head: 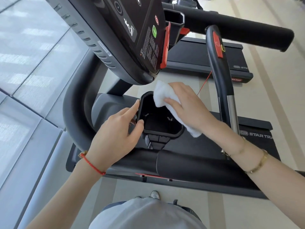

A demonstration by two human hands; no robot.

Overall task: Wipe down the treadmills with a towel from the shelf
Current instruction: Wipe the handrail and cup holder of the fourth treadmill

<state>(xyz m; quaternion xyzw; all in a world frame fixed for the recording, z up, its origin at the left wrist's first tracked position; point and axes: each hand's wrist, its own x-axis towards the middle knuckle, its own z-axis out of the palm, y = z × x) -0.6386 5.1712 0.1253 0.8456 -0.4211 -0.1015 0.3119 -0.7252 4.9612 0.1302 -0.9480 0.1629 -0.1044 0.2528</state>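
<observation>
A black treadmill (189,164) stands in front of me, its console (132,30) tilted at the top. Below the console is a black cup holder tray (158,121). My right hand (189,104) holds a white towel (162,95) against the tray's right rim, fingers lying over the cloth. My left hand (118,133) grips the tray's left rim, with the thumb on the edge and the forefinger stretched along it.
A curved black handrail (219,66) with a red stop strip rises at the right. A second treadmill (206,57) stands beyond. A grey window ledge and glass (33,63) run along the left. My shoes (155,195) show on the pale floor below.
</observation>
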